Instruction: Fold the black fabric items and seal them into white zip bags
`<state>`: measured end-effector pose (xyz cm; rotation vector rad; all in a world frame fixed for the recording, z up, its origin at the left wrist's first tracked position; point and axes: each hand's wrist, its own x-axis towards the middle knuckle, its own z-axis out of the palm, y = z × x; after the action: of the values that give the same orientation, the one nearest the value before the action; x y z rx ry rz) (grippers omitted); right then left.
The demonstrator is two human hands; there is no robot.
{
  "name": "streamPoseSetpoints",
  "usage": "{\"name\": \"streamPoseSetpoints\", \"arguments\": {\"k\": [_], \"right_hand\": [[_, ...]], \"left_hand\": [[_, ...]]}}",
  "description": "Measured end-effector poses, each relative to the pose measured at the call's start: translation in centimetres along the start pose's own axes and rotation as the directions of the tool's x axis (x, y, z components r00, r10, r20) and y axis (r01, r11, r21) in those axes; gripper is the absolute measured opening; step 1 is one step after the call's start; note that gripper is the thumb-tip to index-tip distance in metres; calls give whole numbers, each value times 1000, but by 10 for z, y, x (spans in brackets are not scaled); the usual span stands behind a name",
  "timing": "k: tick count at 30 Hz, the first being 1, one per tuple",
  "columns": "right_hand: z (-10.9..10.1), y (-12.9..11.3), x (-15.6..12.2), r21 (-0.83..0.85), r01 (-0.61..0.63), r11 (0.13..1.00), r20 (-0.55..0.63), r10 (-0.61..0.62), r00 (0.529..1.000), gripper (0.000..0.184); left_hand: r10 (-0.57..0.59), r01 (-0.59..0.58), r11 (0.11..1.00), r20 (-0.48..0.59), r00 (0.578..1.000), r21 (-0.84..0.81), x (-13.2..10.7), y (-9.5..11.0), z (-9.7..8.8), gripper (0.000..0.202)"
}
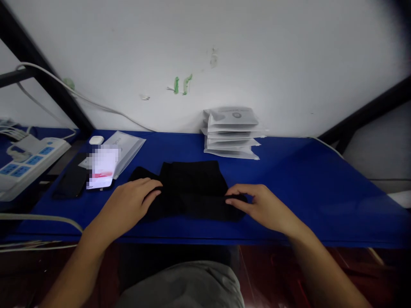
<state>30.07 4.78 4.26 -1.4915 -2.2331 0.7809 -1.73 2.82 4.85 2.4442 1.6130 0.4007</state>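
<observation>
A black cloth garment (192, 188) lies partly folded on the blue table, near its front edge; its exact kind cannot be made out. My left hand (136, 199) pinches the cloth at its left side between thumb and fingers. At the right side, my right hand (252, 201) grips the same fold edge with thumb below and fingers above. Between both hands the edge runs roughly straight across, and a squarish flap of the cloth extends toward the wall beyond it.
Behind the cloth, a stack of frosted zip bags (231, 132) stands by the wall. To the left lie another frosted bag (130, 147), a lit phone (104, 169), a dark phone (70, 179) and a white earbud case (96, 140). A power strip (34, 162) with cables sits far left.
</observation>
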Motion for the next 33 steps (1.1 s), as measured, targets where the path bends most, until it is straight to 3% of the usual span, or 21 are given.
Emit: {"name": "streamPoseSetpoints", "arguments": {"k": [3,7,9,11,14,21,30,33], "right_hand": [[12,8,10,-145,19,989,-110,-35,993,20],[30,6,4,-445,39,895,-293,-186,938,38],[37,-2,-8,-501,128,856,-233,-275,933,42],[42,-11,-19,-518,242,820,-93,-335,938,44],[50,-17,-30,-528,313,789,27,-352,935,47],[65,-5,-24,-593,298,748,36,-345,938,46],[65,2,-19,-611,287,738,-13,-372,928,38],[65,1,-17,-622,299,724,-3,-384,923,41]], "left_hand": [[-19,23,990,-30,999,138,10,0,11,27],[75,-23,968,-198,977,250,0,5,34,34],[163,-118,965,-182,970,233,-13,9,43,36],[217,-186,956,-120,969,225,-27,11,48,41],[208,-192,955,-50,977,225,-42,6,52,53],[135,-138,967,27,990,215,-47,-13,59,62],[194,-163,940,-75,978,300,-42,-12,60,40],[192,-153,925,-79,978,347,-39,-6,60,43]]}}
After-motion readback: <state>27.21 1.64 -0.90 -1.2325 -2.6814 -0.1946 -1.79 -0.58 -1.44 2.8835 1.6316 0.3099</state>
